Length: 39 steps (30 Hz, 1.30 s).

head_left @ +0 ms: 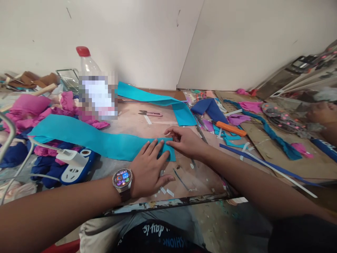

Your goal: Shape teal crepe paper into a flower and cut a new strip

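Observation:
A long turquoise fabric strip (110,144) lies across the table, its left part resting over the power strip and a cloth pile. My left hand (151,167) is spread flat, with its fingertips pressing on the strip near its right end. At that same end, my right hand (184,140) has its fingers curled in towards the thumb, by the strip's upper corner. Whatever may be between those fingertips is too small to make out. Behind lies a second turquoise strip (147,95), bent down at its right end. Small pink-handled thread snips (151,113) rest between the two strips.
A blue-and-white power strip (76,168) with a plugged-in charger sits left, beside pink cloth (28,105). A red-capped bottle (88,61) and a lit, blurred phone screen (98,95) stand behind. An orange cutter (231,129) and fabric scraps lie right. A person's hand shows far right.

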Each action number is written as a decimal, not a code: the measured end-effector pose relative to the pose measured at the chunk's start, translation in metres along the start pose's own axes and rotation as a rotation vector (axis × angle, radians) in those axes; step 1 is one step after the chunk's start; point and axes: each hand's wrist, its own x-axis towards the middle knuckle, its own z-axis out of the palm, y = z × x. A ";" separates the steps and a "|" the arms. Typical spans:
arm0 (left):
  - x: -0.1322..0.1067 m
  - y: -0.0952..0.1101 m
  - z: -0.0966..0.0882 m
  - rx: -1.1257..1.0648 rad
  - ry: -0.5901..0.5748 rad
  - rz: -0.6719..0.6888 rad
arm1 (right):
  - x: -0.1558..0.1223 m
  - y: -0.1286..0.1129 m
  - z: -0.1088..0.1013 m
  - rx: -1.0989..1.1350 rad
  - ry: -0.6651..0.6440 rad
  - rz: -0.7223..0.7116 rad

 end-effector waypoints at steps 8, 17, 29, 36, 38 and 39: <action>0.000 -0.001 0.002 -0.019 -0.002 -0.011 | -0.001 -0.003 -0.001 0.033 0.011 -0.010; -0.001 -0.003 0.006 -0.022 0.041 -0.047 | -0.001 -0.004 -0.002 0.075 0.020 -0.003; 0.000 -0.002 0.005 -0.008 0.019 -0.065 | 0.000 -0.001 -0.001 0.032 -0.005 -0.079; 0.005 -0.001 0.001 0.006 0.026 -0.071 | 0.002 0.001 0.000 0.033 -0.008 -0.076; 0.007 0.000 0.000 0.009 0.033 -0.068 | 0.002 0.002 -0.001 0.023 -0.012 -0.080; 0.008 -0.001 -0.001 0.010 0.037 -0.066 | 0.003 0.003 -0.001 0.019 -0.012 -0.084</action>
